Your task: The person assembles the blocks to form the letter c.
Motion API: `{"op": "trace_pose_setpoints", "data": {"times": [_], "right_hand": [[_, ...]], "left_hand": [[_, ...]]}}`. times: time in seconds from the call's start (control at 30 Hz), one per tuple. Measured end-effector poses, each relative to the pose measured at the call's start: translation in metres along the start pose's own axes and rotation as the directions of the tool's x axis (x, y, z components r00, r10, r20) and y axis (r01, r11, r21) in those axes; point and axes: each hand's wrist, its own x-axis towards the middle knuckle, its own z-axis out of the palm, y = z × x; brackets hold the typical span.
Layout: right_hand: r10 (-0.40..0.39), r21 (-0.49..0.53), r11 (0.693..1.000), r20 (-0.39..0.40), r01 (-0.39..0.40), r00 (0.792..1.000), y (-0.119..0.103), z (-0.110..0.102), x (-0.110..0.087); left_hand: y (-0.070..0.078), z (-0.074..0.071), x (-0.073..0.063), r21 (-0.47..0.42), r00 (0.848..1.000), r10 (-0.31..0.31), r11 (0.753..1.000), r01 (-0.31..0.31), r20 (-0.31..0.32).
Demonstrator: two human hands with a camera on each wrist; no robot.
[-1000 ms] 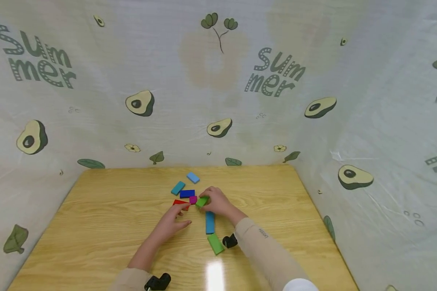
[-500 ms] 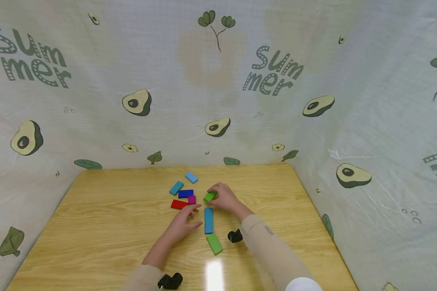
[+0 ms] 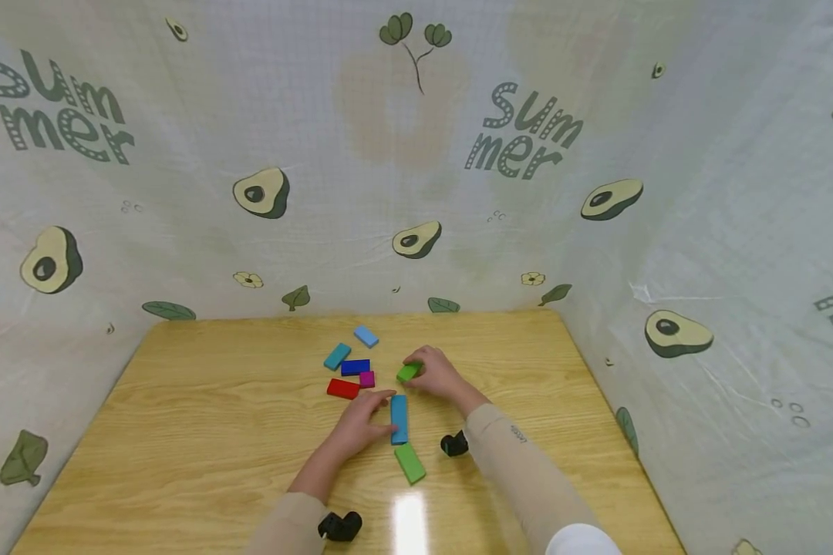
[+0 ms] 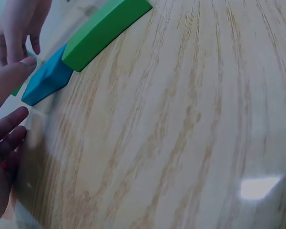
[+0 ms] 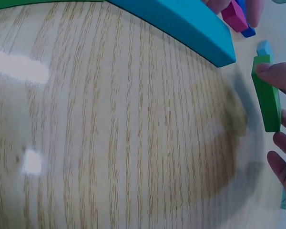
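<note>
My right hand (image 3: 440,375) pinches a green block (image 3: 408,372) between thumb and fingers; the right wrist view shows this block (image 5: 267,98) raised on end under the thumb. My left hand (image 3: 359,422) is spread beside a long blue block (image 3: 399,420), index fingertip near its far end and thumb tip right at its near part. In the left wrist view, the left thumb (image 4: 12,78) overlaps the end of the blue block (image 4: 50,76), with the other fingers loosely bent. Another green block (image 3: 409,464) lies at a slant, end to end with the blue one.
Left of the hands lie a red block (image 3: 343,388), a small magenta block (image 3: 366,379) and a dark blue block (image 3: 355,368). Farther back are a teal block (image 3: 336,356) and a light blue block (image 3: 366,336). A printed cloth (image 3: 333,254) surrounds the wooden table (image 3: 201,432).
My right hand has carried the green block to the right, away from the magenta block. My left hand has moved right, from the red block to the long blue block.
</note>
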Motion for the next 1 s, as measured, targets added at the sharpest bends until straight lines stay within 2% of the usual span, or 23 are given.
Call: {"op": "trace_pose_setpoints", "data": {"times": [0.2,0.4,1.0], "right_hand": [[0.002,0.044,0.999,0.022,-0.003,1.000,0.0028,0.0012,0.0012],[0.001,0.039,0.999,0.054,-0.003,0.999,0.0060,0.0053,0.0034],[-0.006,0.034,0.999,0.078,0.004,0.997,0.0011,0.0087,0.0033]], "left_hand": [[-0.0056,0.0014,0.0005,0.069,0.997,-0.001,0.998,-0.004,0.075],[-0.0096,-0.0006,-0.0004,0.083,0.991,0.010,0.996,-0.022,0.132],[-0.0105,-0.0024,-0.0011,0.081,0.990,0.012,0.996,-0.024,0.143]]}}
